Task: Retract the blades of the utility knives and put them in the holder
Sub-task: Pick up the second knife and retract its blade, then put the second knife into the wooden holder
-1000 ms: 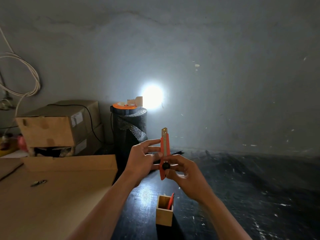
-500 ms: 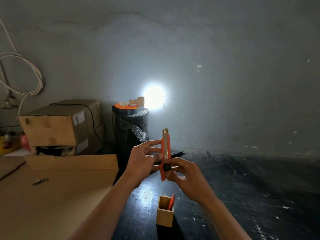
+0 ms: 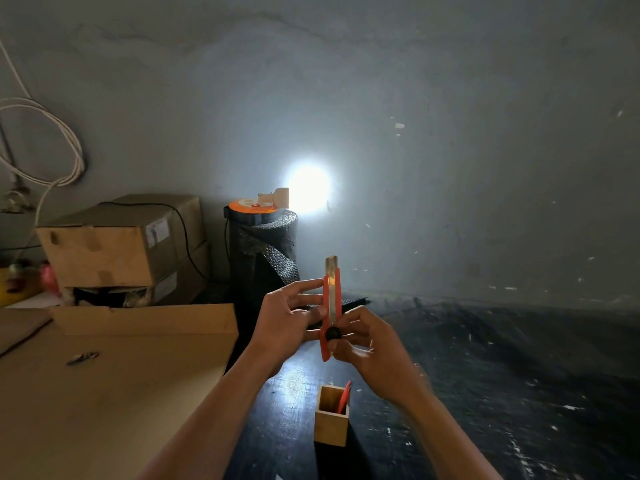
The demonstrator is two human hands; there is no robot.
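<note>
I hold an orange utility knife (image 3: 331, 299) upright in mid-air above the table, its metal blade tip sticking out at the top. My left hand (image 3: 284, 323) steadies the knife's left side with fingers spread. My right hand (image 3: 372, 355) grips the lower end, thumb by the black lock wheel. Below them stands a small square wooden holder (image 3: 330, 424) on the dark table, with a second red knife (image 3: 344, 398) leaning inside it.
A flat cardboard sheet (image 3: 104, 393) with a small metal piece (image 3: 82, 357) covers the left. Stacked cardboard boxes (image 3: 117, 247) and a bubble-wrap roll (image 3: 265, 254) topped by a lit torch stand at the back. Dark tabletop (image 3: 502, 393) stretches to the right.
Both hands and the knife have stayed almost in place; the view shifted slightly. The blade tip shows about as much as before.
</note>
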